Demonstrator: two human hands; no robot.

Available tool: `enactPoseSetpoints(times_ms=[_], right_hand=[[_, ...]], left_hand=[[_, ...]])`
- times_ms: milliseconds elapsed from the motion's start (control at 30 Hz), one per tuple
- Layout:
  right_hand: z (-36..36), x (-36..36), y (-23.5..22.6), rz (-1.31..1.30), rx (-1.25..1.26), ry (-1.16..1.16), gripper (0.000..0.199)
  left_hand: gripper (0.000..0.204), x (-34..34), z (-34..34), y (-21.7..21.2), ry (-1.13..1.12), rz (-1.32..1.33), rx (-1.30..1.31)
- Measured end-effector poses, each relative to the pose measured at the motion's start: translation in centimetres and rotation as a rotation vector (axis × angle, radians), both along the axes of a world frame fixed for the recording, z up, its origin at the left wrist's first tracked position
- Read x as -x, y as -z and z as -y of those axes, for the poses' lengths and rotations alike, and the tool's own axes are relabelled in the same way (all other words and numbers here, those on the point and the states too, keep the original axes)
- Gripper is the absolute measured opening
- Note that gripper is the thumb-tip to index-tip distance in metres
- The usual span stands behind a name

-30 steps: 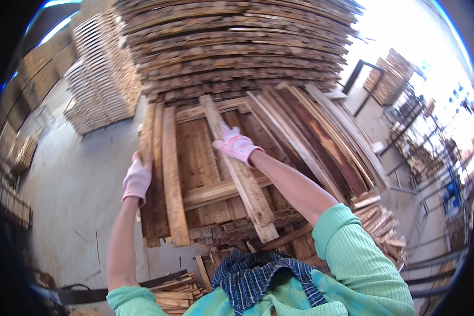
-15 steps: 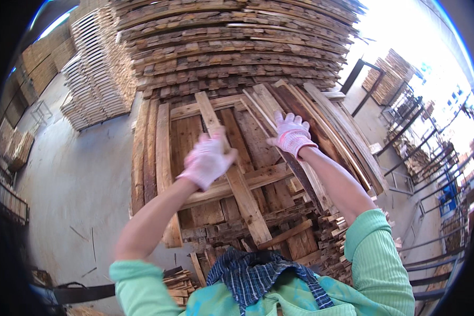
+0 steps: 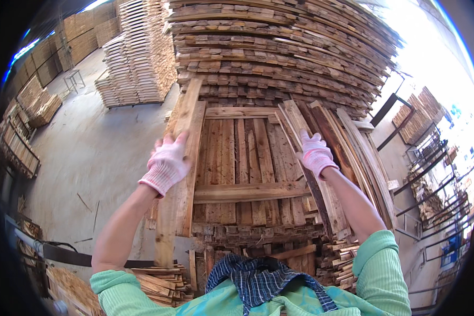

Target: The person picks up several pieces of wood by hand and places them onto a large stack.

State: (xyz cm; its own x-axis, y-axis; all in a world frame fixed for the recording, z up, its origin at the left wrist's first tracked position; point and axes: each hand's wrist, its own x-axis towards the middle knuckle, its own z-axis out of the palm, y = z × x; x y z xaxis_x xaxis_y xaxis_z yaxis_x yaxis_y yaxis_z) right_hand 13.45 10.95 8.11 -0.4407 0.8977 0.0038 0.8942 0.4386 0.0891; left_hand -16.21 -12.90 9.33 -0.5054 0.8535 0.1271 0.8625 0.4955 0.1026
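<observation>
While a person in a ribbed green sleeve (image 3: 380, 268) and a blue checked cloth (image 3: 258, 279) at the chest looks down over both raised forearms, loose offcuts of pale wood (image 3: 158, 284) lie piled at the lower edge, closest to the body. Just beyond, the left hand (image 3: 166, 163), in a white knitted glove with a pink cuff, lies flat with fingers spread on a long pale wooden plank (image 3: 180, 174); it seems to press rather than grip, steadying the board, which stands on edge and leans against the stack so it cannot tip sideways. The right hand (image 3: 316, 154), gloved the same way, rests with curled fingers on a darker slanted wooden board (image 3: 321, 195); whether it truly clasps the board cannot be told. Several more tilted boards (image 3: 361, 152) fan out at its right, propped at an angle, probably so each can be slid off singly. Between the hands, a rough wooden pallet (image 3: 247, 168) of vertical slats with a cross batten stands upright. Above and behind it rises a tall stack of weathered flat planks (image 3: 279, 47). Farther left, across a grey concrete floor (image 3: 89, 152), stands a neat pile of light timber (image 3: 139, 58).
</observation>
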Motion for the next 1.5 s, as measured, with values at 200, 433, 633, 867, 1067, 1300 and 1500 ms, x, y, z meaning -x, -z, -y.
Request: enactPoseSetpoints(times_ms=[200,433,633,867,1067,1300,1500], right_hand=[[-1.5,3.1,-1.4,-0.184,0.188,-0.043,0.082],[1.7,16.9,3.8,-0.421,0.426,-0.13,0.087],[6.5,24.6,3.2,-0.415,0.552,-0.117,0.083],[6.3,24.3,5.2,-0.644,0.537,-0.171,0.096],[-0.2,14.4,-0.7,-0.304,0.344,-0.482,0.068],[-7.0,-12.6,-2.8,-0.063,0.191,0.338,0.094],[-5.9,-9.0,-0.4,-0.233,0.141,0.257,0.086]], left_hand=[[0.069,3.3,1.0,5.3,-0.054,0.272,0.033],[0.08,12.1,-3.0,7.2,-0.241,0.547,-0.192],[0.089,13.4,-1.2,10.0,-0.266,0.883,-0.175],[0.079,10.2,-3.2,7.6,-0.304,0.875,-0.167],[0.066,11.6,-3.2,7.6,-0.31,0.22,-0.371],[0.068,-8.2,-13.2,-0.9,0.497,0.731,0.057],[0.096,-22.2,-25.6,8.7,0.077,1.094,-0.059]])
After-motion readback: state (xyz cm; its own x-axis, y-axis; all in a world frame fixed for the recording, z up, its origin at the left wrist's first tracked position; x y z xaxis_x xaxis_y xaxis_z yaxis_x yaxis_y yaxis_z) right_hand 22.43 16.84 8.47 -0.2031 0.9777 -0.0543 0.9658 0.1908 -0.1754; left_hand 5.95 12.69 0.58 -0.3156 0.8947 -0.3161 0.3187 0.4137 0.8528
